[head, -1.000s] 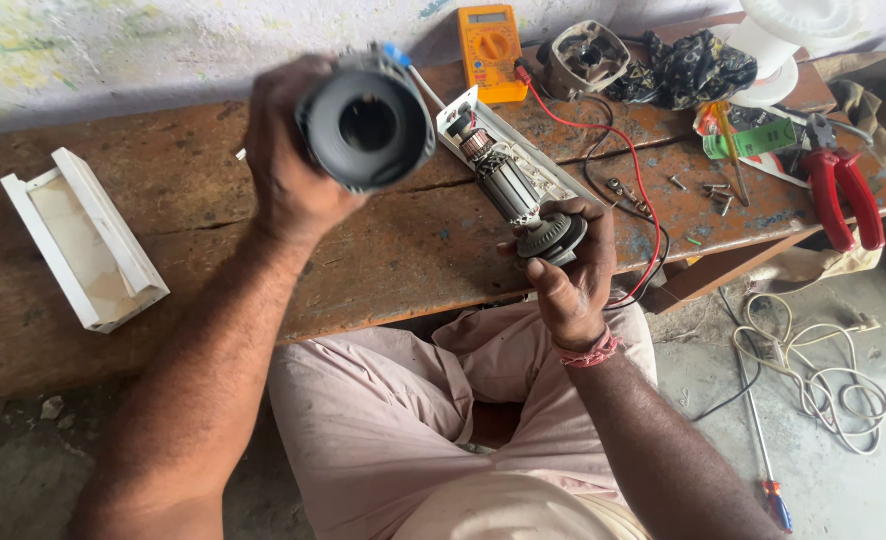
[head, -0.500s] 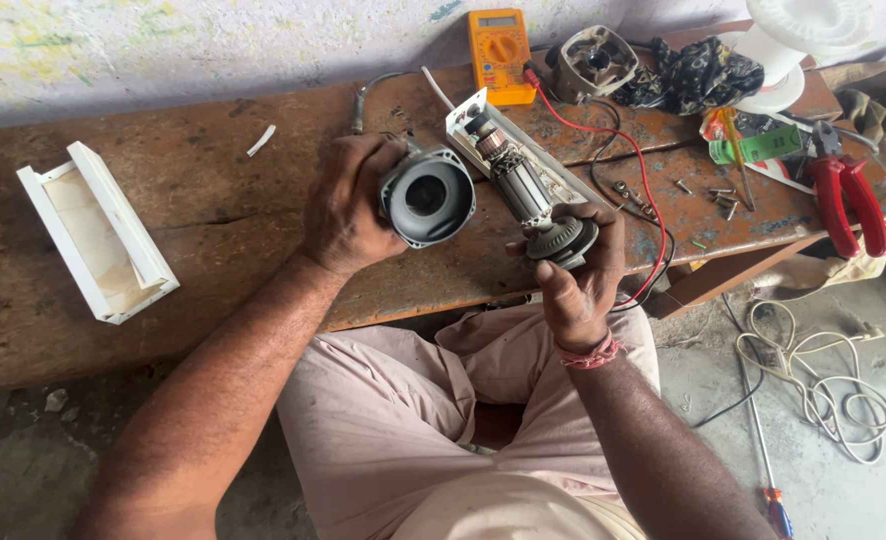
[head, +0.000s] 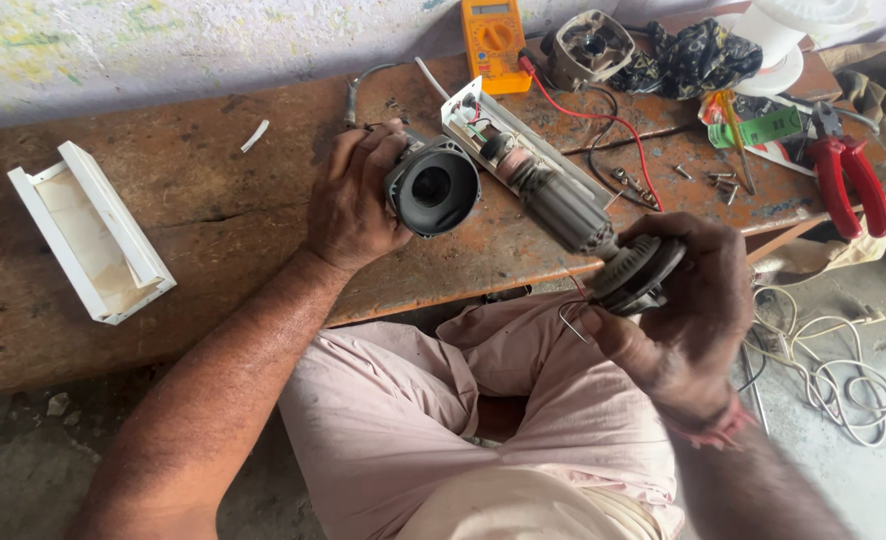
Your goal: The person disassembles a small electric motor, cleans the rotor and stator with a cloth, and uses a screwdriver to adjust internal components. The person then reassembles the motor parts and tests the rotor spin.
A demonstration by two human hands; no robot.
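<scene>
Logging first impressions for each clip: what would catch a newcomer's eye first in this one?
At centre, the left hand grips a round grey motor housing with its dark bore facing the camera. Beside it, the right hand holds a motor armature by its ribbed end, over the worn wooden bench. Behind, a yellow multimeter; far right, red pliers.

Soft even daylight, mostly sharp

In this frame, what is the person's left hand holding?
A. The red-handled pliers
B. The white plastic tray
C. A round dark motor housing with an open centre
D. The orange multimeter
C: the left hand grips the round dark motor housing over the wooden bench, while the right hand holds the motor rotor assembly.
</scene>
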